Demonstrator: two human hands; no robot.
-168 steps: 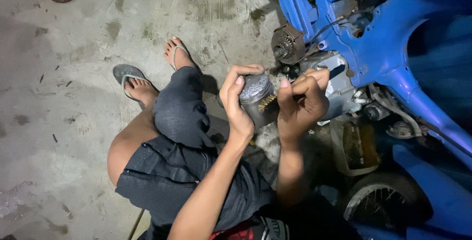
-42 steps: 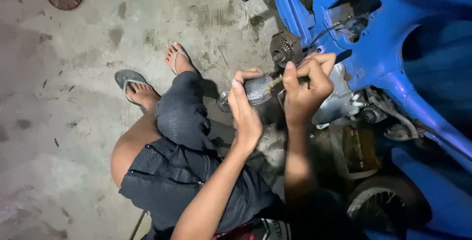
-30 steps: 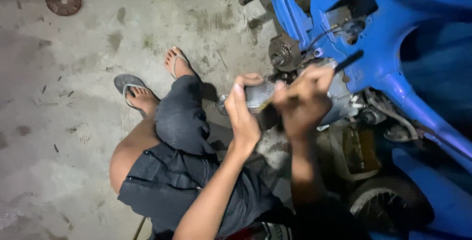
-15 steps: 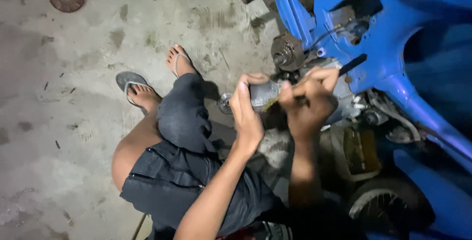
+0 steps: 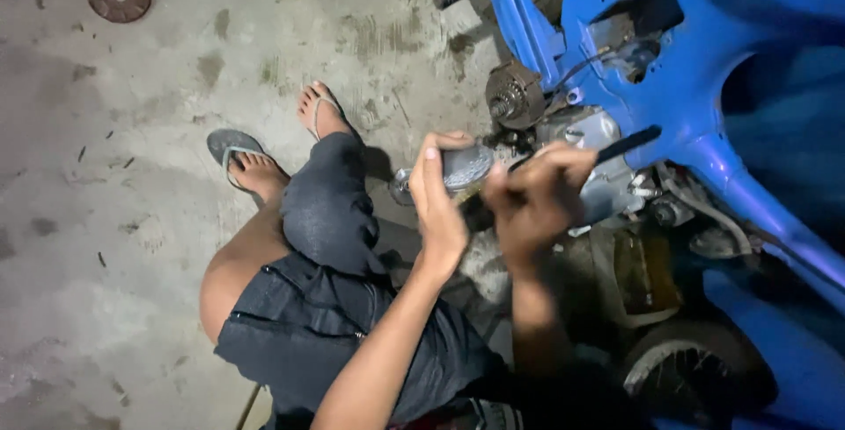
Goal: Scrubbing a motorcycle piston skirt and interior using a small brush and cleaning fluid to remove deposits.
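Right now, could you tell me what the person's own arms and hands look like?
Both arms are bare to above the elbow, with no sleeves, gloves, watch or rings visible. The left hand shows clearly, its fingernails plain; the right hand is motion-blurred and in shadow, so finer detail is unclear.

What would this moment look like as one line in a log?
left hand: holds grey metal part | right hand: works dark-handled tool on it | place: beside blue motorbike, concrete floor
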